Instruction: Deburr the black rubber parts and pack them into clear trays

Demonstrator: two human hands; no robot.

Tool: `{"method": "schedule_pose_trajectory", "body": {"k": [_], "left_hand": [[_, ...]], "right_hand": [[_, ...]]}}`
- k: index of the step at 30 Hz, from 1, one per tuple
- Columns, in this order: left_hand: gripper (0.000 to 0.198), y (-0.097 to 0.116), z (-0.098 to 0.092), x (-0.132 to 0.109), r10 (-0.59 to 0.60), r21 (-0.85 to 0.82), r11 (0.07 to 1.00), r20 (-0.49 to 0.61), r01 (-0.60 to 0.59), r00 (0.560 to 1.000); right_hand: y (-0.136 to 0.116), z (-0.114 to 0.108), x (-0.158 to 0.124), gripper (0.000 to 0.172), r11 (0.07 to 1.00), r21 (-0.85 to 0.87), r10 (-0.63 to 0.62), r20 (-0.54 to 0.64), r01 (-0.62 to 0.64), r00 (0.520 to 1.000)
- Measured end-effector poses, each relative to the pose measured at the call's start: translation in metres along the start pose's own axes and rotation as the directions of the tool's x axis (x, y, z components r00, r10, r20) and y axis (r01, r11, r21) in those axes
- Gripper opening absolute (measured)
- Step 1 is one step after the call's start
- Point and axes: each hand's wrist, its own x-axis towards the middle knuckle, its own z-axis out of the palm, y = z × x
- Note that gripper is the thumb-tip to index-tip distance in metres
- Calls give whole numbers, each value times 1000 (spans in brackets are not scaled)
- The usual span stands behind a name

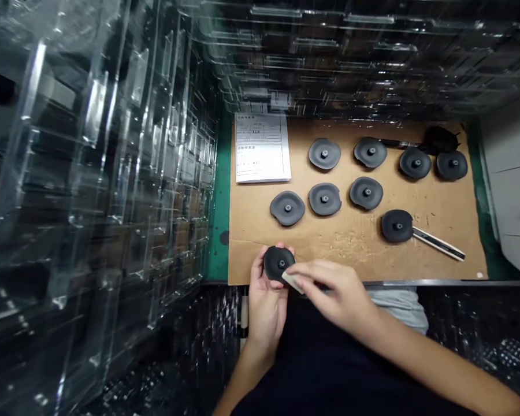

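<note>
Near the front edge of the cardboard sheet (351, 245), my left hand (267, 294) holds a dark rounded disc (275, 261) by its rim, with its small central post facing up. My right hand (329, 286) pinches a small pale flat piece (293, 282) against the disc's lower right edge. Behind them, several similar discs lie on the cardboard, the closest being one disc (287, 208) just behind my left hand. Farther right, another disc (397, 226) touches the end of a white and black knife-like tool (438, 243).
A printed paper (262, 147) lies at the cardboard's back left. A black long-handled object (441, 140) lies at the back right. Stacked clear plastic trays (125, 156) rise on the left, with more trays (351, 58) behind the work surface. A pale panel (513, 167) stands on the right.
</note>
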Motion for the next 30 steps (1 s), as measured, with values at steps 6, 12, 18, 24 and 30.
{"method": "schedule_pose_trajectory", "body": {"k": [6,12,18,24,30], "left_hand": [[50,-1,0,0,10,37,999,-11,-10,1000],[48,-2,0,-1,54,81,995,-16,-52,998],[60,1,2,0,13,136,990,43,-19,999],[57,10,23,-20,-139,250,962,112,107,984],[59,9,43,-47,-156,264,958,158,110,975]], "right_hand": [[2,0,-3,24,998,-50,-43,-19,42,999],[0,1,-8,21,999,-34,-18,-69,16,997],[11,-8,3,20,997,-54,-69,-155,62,985],[-27,-22,-25,26,979,-47,-205,-259,200,944],[-53,-35,-50,21,953,-115,-299,-173,282,938]]}}
